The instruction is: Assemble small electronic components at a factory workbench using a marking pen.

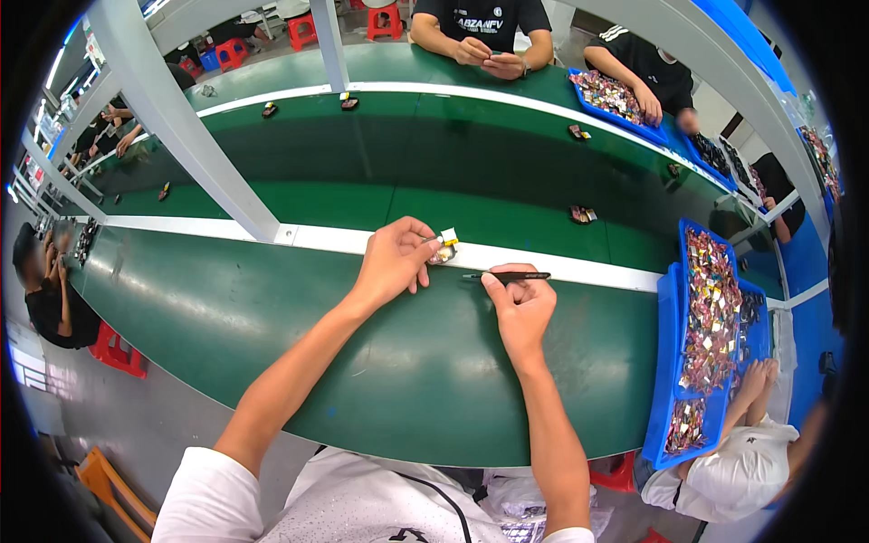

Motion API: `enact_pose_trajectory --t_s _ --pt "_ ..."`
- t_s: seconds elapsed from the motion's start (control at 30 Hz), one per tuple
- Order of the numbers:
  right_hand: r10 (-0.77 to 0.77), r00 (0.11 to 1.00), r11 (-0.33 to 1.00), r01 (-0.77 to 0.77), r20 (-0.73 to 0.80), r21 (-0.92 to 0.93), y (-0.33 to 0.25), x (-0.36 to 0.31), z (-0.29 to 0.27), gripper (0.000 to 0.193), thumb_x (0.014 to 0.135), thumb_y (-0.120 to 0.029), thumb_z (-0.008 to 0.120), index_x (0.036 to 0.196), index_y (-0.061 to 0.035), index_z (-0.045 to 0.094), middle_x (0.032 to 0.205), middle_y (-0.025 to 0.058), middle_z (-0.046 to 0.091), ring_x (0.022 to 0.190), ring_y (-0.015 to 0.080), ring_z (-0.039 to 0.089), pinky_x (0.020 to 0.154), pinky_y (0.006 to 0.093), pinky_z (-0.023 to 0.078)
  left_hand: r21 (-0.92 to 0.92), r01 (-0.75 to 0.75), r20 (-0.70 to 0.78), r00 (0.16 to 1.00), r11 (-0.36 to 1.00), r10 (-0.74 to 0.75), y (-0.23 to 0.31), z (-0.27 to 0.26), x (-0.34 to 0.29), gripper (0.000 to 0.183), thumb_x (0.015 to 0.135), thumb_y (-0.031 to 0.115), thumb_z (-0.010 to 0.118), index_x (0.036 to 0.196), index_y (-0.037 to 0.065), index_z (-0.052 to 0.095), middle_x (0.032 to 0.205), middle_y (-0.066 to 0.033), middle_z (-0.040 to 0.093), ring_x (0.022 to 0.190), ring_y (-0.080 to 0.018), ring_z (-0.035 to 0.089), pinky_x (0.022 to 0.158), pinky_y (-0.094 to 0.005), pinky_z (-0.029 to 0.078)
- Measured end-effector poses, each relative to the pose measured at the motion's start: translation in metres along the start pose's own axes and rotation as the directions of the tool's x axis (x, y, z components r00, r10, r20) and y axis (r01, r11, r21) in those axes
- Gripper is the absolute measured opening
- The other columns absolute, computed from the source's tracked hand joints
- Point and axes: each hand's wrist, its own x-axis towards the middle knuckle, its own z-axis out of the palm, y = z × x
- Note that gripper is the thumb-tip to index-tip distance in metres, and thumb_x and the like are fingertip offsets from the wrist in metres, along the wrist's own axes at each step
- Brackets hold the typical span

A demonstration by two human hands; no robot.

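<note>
1. The left hand, at the centre of the frame, is closed in a pinch: thumb and fingertips hold a small component with a yellow and white end, just above the white strip that runs across the green belt.
2. The right hand, just right of centre, is curled around a slim black tool, probably tweezers or a pen-like pick. The tool lies nearly level, its tip pointing left toward the component but apart from it.
3. Judging by this pose, the step in hand is fine work on the small part, with the tool lined up and not yet touching it.
4. The next move would call for a steady pinch from the left hand while the tool tip closes the short gap to the part without knocking it loose.
5. At the right of the frame, blue trays hold heaps of similar small shiny parts; a neighbour's hands rest at their lower edge.
6. A few loose parts lie on the far belt, and other people sit along the upper edge of the frame.
</note>
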Motion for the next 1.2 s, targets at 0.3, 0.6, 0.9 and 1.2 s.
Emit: enact_pose_trajectory --t_s 0.3,0.6,0.9,1.2 --pt "-0.004 0.991 1.0 0.006 0.135 -0.015 -0.014 -0.007 0.003 0.012 0.087 0.003 0.077 0.096 0.001 0.07 0.065 -0.0076 0.052 0.051 -0.0031 0.036 0.048 0.019 0.026 -0.074 -0.013 0.037 0.999 0.997 0.016 -0.026 -0.001 -0.023 0.019 0.1 0.008 0.066 0.113 -0.005 0.065 0.08 -0.008 0.068 0.052 -0.0074 0.058 0.042 -0.0217 0.041" --pt "-0.083 0.987 0.986 0.102 0.141 -0.133 -0.01 -0.012 0.005 0.015 0.082 0.003 0.082 0.093 -0.0002 0.072 0.061 -0.0072 0.052 0.049 -0.0018 0.036 0.048 0.0195 0.025 0.086 -0.219 0.068 0.975 0.972 0.213 -0.034 0.004 -0.024 0.013 0.099 0.004 0.067 0.109 -0.004 0.07 0.076 -0.0071 0.071 0.053 -0.0068 0.058 0.047 -0.022 0.044" --pt "-0.082 0.983 0.956 0.123 0.162 -0.266 -0.005 -0.014 0.009 0.018 0.08 -0.001 0.084 0.094 -0.0034 0.073 0.049 -0.008 0.039 0.045 0.0002 0.031 0.047 0.022 0.023 0.192 -0.386 0.064 0.922 0.902 0.381 -0.046 0.005 -0.023 0.012 0.097 0.003 0.069 0.108 -0.002 0.071 0.079 -0.0083 0.072 0.051 -0.0077 0.058 0.046 -0.0226 0.044" --pt "0.164 0.969 0.986 -0.161 0.183 -0.031 -0.012 -0.014 0.006 0.016 0.085 0.002 0.081 0.097 0.0002 0.071 0.066 -0.0086 0.053 0.053 -0.002 0.033 0.048 0.0191 0.024 0.206 -0.421 0.087 0.907 0.883 0.412 -0.043 0.006 -0.027 0.014 0.096 0.002 0.07 0.109 -0.002 0.071 0.085 -0.0099 0.074 0.053 -0.0101 0.062 0.047 -0.023 0.048"
